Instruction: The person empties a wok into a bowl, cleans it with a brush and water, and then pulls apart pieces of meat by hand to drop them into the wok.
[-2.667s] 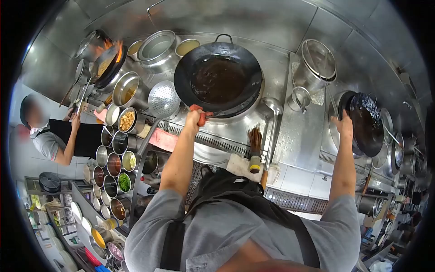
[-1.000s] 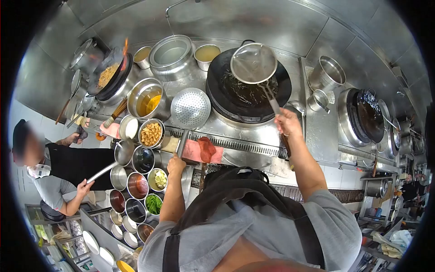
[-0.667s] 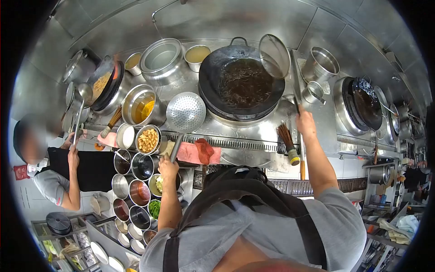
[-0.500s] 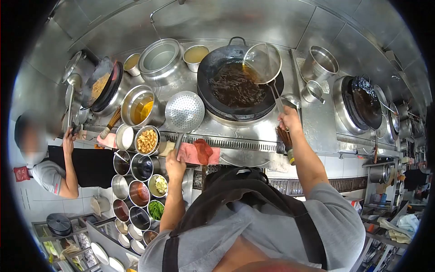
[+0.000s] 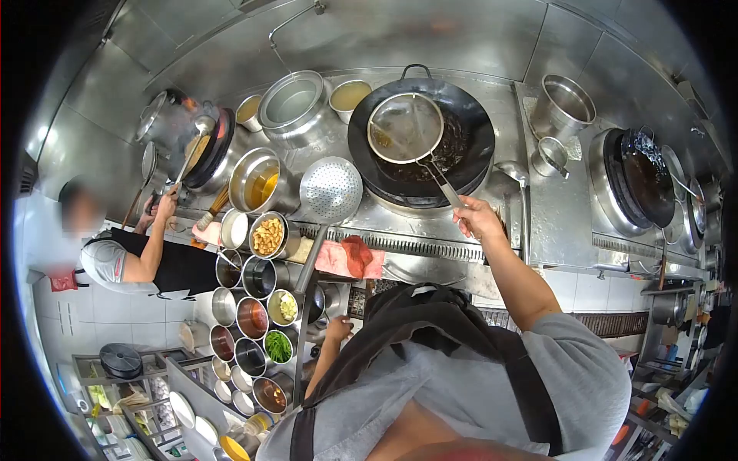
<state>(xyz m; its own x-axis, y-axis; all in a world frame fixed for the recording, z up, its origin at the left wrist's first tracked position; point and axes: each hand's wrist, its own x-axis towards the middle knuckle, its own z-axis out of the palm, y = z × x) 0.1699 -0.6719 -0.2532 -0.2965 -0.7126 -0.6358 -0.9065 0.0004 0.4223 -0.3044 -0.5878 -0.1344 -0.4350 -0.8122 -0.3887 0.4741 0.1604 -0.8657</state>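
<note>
My right hand point(image 5: 478, 219) grips the handle of a round wire-mesh strainer point(image 5: 405, 129), which lies over the large black wok point(image 5: 469, 173) with dark liquid in it. Lower down, by the counter's front edge, my left hand point(image 5: 337, 329) has its fingers curled in; what they hold, if anything, is too small to make out. The perforated metal ladle point(image 5: 330, 189) rests left of the wok, its handle reaching over the front edge with no hand on it. Beside that handle lies a red cloth point(image 5: 355, 257) on a pink one.
Steel pots point(image 5: 292, 104) stand behind. Seasoning containers point(image 5: 252, 316) and a bowl of nuts point(image 5: 268, 235) are at the left. A co-worker point(image 5: 131, 257) works at a left wok. Another wok point(image 5: 644, 180) and a tall steel pot point(image 5: 563, 106) are to the right.
The strainer has moved left and over the wok's middle. My left hand has let go of the perforated ladle and dropped lower. The co-worker's hands have also shifted.
</note>
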